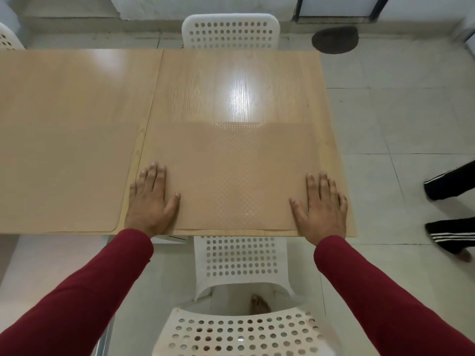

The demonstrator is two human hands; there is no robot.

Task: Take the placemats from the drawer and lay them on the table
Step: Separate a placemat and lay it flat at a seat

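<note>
A tan placemat (239,176) with a fine dotted texture lies flat on the near right part of the wooden table (231,80). My left hand (151,199) rests palm down on its left edge, fingers spread. My right hand (321,204) presses flat on its right edge, fingers spread too. A second, smooth tan placemat (64,140) with a rounded corner covers the left part of the table. Neither hand grips anything. No drawer is in view.
A white perforated chair (239,258) is tucked under the near edge, and another (230,30) stands at the far side. A third chair (6,37) peeks in at far left. Another person's legs (452,209) in black trousers stand on the tiled floor at right.
</note>
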